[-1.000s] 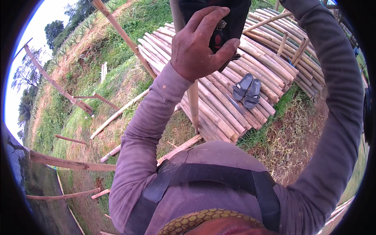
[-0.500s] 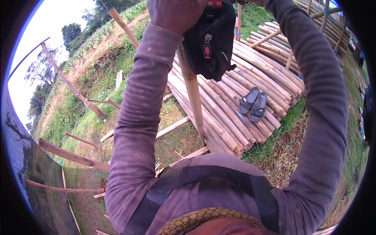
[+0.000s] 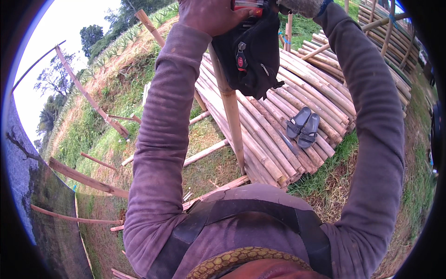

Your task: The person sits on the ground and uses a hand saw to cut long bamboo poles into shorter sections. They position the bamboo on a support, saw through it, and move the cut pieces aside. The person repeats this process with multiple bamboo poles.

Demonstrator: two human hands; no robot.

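A black bag [image 3: 254, 60] with a zip and a red-and-black zip pull hangs at the top of the picture, in front of an upright bamboo pole [image 3: 229, 102]. My left hand [image 3: 204, 16], bare, is closed at the bag's mouth, its thumb lying across a small red-and-dark packet [image 3: 246, 4]. Whether the packet is inside the bag or above it, I cannot tell. My right hand [image 3: 304, 6], in a grey work glove with a blue cuff, is at the bag's upper right edge. Its fingertips are hidden by the frame's top edge and the bag.
A low platform of bamboo poles [image 3: 265, 149] lies ahead, with black two-strap sandals [image 3: 303, 127] on it. More bamboo is stacked [image 3: 390, 37] at the far right. A grassy bank [image 3: 107, 93] rises on the left, beside leaning bamboo stakes [image 3: 88, 179] and dark netting [image 3: 55, 218].
My left thumb has come across the packet, and its red face shows less. My gloved right hand has come lower into view. The bag has shifted slightly left.
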